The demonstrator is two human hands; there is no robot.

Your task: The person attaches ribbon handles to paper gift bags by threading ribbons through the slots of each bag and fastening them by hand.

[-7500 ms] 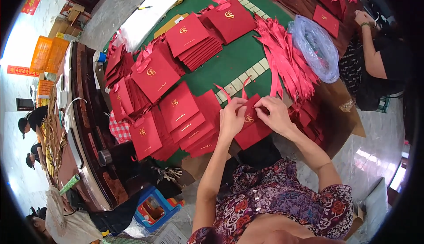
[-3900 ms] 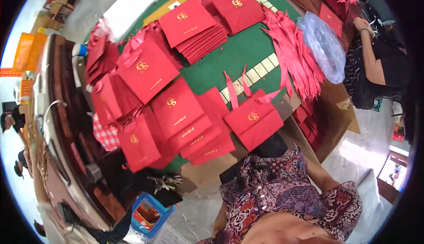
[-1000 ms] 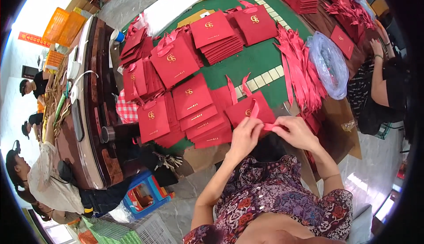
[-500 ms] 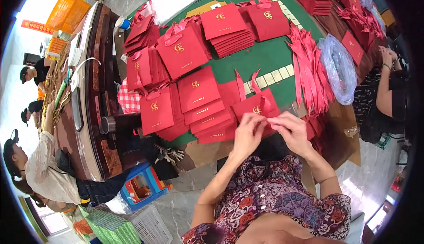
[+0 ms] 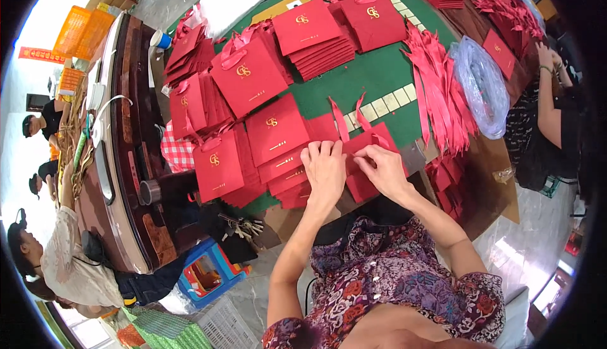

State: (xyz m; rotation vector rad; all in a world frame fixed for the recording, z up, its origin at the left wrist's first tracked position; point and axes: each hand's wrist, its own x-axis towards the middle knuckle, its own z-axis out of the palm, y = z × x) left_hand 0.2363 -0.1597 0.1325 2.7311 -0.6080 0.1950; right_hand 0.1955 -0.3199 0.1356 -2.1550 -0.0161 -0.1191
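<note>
In front of me a small red paper bag [image 5: 363, 188] with ribbon handles [image 5: 382, 140] lies at the table's near edge. At its left side is my left hand [image 5: 325, 173], fingers curled down and closed on the bag; its thumb and fingertips are partly hidden. My right hand [image 5: 384, 171] bends in from the right, its thumb and fingers pinched on the bag's front. Just left stands an overlapping stack of red bags [image 5: 278, 135] with gold print. Beyond my hands, two pink-red ribbon ends [image 5: 359, 112] stick up from another bag.
More bag stacks [image 5: 253, 77] cover the green table [image 5: 322, 99]. A bundle of loose ribbons [image 5: 436, 90] and a clear plastic bag [image 5: 478, 90] lie right. A dark cylinder [image 5: 150, 192] and keys [image 5: 243, 227] are left. Another person's hands [image 5: 551, 58] are at far right.
My hands have moved apart and to the left, down from the ribbon onto the bag. The left hand has turned its back upward. The whole view has shifted slightly.
</note>
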